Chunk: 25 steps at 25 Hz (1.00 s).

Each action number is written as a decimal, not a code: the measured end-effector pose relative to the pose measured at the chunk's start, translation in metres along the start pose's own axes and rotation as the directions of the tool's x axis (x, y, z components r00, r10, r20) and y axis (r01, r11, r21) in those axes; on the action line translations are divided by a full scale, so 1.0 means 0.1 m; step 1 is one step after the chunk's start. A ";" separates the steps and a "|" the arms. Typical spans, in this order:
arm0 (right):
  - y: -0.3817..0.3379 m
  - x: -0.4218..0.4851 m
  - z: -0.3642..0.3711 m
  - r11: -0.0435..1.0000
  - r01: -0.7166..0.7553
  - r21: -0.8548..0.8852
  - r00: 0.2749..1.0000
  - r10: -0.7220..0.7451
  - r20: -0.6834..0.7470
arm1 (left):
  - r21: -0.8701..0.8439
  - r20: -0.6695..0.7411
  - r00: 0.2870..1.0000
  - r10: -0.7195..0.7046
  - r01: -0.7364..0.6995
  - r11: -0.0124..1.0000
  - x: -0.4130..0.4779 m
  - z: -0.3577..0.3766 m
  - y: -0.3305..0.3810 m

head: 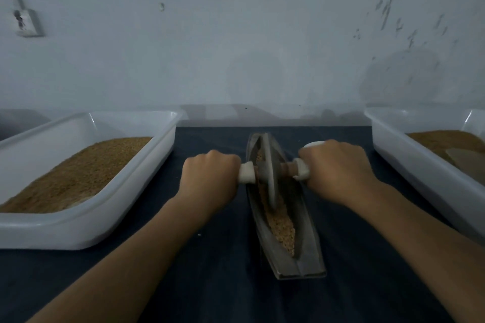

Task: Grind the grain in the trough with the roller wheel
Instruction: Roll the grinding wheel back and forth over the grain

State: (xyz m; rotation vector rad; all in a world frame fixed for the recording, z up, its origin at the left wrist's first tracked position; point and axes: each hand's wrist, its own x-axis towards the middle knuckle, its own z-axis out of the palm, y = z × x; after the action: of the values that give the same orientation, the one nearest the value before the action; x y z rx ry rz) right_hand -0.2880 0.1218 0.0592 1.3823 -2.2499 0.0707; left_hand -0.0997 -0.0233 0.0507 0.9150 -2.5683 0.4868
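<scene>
We grip the axle handles, left hand (210,176) and right hand (338,165) curled tight, roller wheel (270,173) standing mid-trough (307,257), and the grain (284,228) nearest us looks whole, so grinding seems far from finished.

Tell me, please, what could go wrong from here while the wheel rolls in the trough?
The tan grain lies high in the near part of the narrow grey metal trough; the grey metal roller wheel could push some onto the dark blue cloth.
The left hand and right hand grip the white-wrapped handles close to the trough's walls, so a tilt might scrape knuckles.
</scene>
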 end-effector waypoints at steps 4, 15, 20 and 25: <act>0.09 -0.42 -0.09 0.999 0.040 0.018 0.998 -0.039 -0.048 | 0.098 -0.109 0.986 0.125 -0.114 0.989 -0.30 -0.10 -0.03; 0.03 -0.12 0.03 0.999 0.025 0.030 1.000 -0.024 -0.003 | -0.003 -0.008 0.997 0.072 -0.073 0.997 0.01 -0.07 0.01; 0.13 -0.56 0.01 0.995 0.100 0.020 0.985 -0.096 -0.146 | 0.068 -0.152 0.972 0.180 -0.172 0.983 -0.30 -0.19 0.01; -0.06 0.17 0.09 1.000 0.009 -0.025 0.996 -0.011 -0.092 | -0.013 0.003 1.000 -0.022 0.022 1.000 0.26 0.06 0.03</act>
State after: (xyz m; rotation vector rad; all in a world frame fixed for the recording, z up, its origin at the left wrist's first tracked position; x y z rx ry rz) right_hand -0.2924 0.1024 0.0572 1.3497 -2.1605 0.1007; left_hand -0.1214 -0.0376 0.0562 0.9395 -2.5576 0.4625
